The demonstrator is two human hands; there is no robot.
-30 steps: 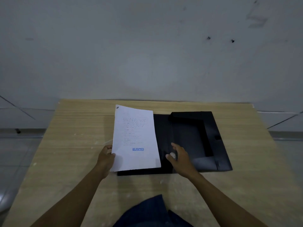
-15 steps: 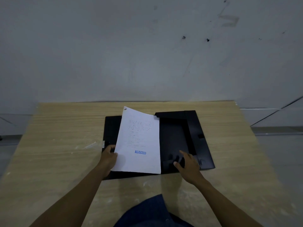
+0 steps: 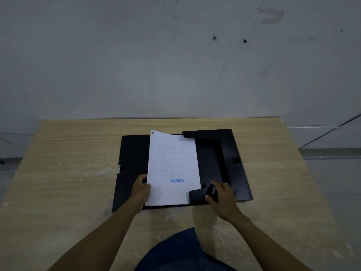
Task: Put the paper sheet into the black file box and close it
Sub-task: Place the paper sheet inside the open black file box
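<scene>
The black file box lies open and flat on the wooden table, its lid spread to the left and its tray part to the right. A white paper sheet with handwriting and a blue "REJECTED" stamp sits over the box's middle, its far edge slightly raised. My left hand grips the sheet's near left edge. My right hand pinches the box's near black inner flap, which is folded up over the sheet's near right corner.
The light wooden table carries the box and ends at a grey wall behind. Small white scraps lie left of the box. A dark blue cloth, my lap, shows at the near edge.
The sheet has slid right and down over the box's tray side. My right hand has taken hold of the near flap and lifted it over the sheet's corner.
</scene>
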